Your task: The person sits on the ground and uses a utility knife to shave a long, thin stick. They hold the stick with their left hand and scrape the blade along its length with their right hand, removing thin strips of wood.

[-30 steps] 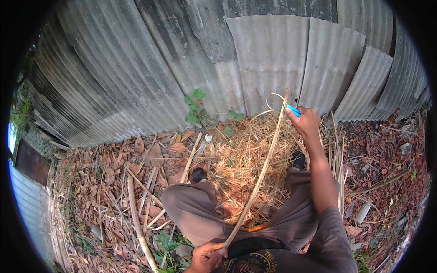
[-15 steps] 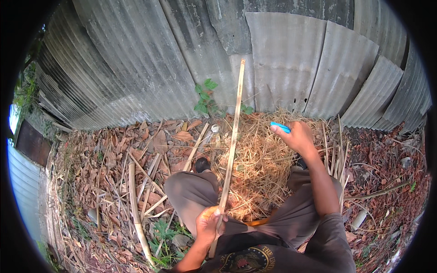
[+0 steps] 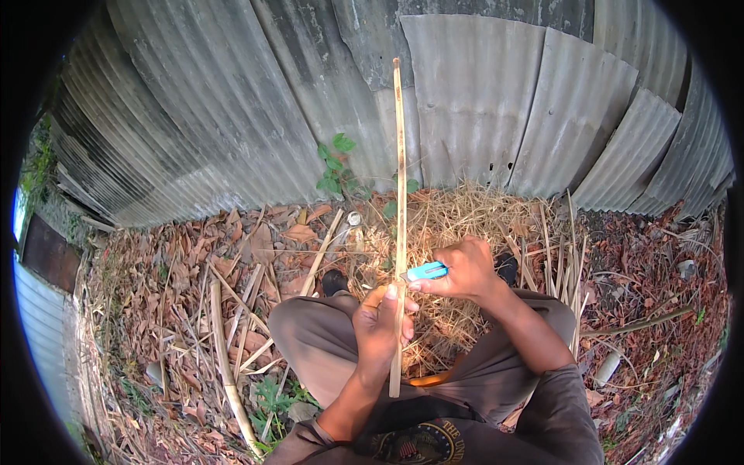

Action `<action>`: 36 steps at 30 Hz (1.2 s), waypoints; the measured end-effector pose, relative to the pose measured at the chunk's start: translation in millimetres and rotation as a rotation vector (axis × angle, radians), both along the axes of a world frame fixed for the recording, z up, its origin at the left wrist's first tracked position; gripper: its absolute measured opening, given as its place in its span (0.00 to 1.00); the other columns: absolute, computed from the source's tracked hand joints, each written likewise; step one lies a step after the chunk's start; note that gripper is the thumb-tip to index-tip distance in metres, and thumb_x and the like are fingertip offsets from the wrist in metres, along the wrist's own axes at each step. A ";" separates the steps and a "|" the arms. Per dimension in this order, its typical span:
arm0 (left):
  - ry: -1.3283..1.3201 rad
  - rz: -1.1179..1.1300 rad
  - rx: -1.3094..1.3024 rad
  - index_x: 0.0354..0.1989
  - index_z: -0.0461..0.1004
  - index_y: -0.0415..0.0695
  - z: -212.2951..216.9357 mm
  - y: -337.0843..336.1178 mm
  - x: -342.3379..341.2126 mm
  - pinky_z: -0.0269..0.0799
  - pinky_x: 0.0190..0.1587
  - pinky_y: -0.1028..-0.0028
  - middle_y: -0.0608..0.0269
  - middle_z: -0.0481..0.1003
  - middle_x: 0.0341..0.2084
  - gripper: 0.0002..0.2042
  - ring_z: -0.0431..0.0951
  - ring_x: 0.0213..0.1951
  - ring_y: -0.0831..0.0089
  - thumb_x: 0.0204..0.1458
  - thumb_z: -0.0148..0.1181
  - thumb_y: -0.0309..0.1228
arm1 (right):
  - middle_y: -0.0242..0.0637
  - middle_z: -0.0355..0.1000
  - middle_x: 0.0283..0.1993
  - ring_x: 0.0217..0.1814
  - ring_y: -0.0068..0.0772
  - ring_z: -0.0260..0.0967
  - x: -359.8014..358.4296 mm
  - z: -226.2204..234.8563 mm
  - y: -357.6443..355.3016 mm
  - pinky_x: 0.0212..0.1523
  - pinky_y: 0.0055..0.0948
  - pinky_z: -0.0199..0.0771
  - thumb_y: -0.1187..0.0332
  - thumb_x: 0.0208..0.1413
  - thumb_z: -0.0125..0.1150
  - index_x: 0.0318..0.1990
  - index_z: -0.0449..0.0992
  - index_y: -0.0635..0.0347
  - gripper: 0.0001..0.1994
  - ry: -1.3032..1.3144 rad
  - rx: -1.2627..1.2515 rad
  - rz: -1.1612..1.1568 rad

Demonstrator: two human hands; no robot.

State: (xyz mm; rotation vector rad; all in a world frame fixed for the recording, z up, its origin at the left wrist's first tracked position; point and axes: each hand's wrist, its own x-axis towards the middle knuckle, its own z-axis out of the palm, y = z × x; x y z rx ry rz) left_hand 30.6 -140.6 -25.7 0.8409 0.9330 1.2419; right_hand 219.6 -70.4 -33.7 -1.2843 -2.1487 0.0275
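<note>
Left hand [image 3: 381,325] grips a long bamboo strip [image 3: 400,194] upright, fingers clamped round it. Right hand [image 3: 465,271], closed on a blue-handled knife [image 3: 426,271], sets the blade against the strip beside the left thumb; a slip could cut it.

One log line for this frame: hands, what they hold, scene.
left hand: grips bamboo strip, upright | right hand: holds blue knife against strip | scene: seated, shavings pile, metal fence
</note>
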 end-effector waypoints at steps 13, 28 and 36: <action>0.084 -0.060 0.004 0.44 0.70 0.35 16.8 -12.1 -5.6 0.63 0.17 0.83 0.58 0.75 0.26 0.13 0.68 0.15 0.83 0.63 0.51 0.34 | 0.34 0.63 0.09 0.12 0.35 0.66 3.0 -1.1 9.3 0.20 0.34 0.62 0.28 0.36 0.60 0.11 0.69 0.54 0.34 0.031 0.231 -0.109; -0.049 -0.032 -0.131 0.43 0.70 0.38 7.5 -10.4 -13.7 0.58 0.13 0.84 0.60 0.74 0.23 0.13 0.65 0.12 0.84 0.64 0.49 0.37 | 0.33 0.62 0.10 0.13 0.37 0.66 -10.2 -8.9 -5.4 0.23 0.35 0.65 0.28 0.32 0.61 0.10 0.66 0.52 0.33 0.031 0.019 0.018; 0.068 -0.119 -0.088 0.44 0.71 0.37 13.7 -16.7 -11.6 0.58 0.13 0.83 0.60 0.74 0.23 0.13 0.65 0.12 0.83 0.63 0.50 0.36 | 0.37 0.61 0.08 0.12 0.40 0.64 8.6 -10.7 10.9 0.17 0.39 0.62 0.30 0.36 0.62 0.10 0.67 0.55 0.33 0.087 0.098 -0.138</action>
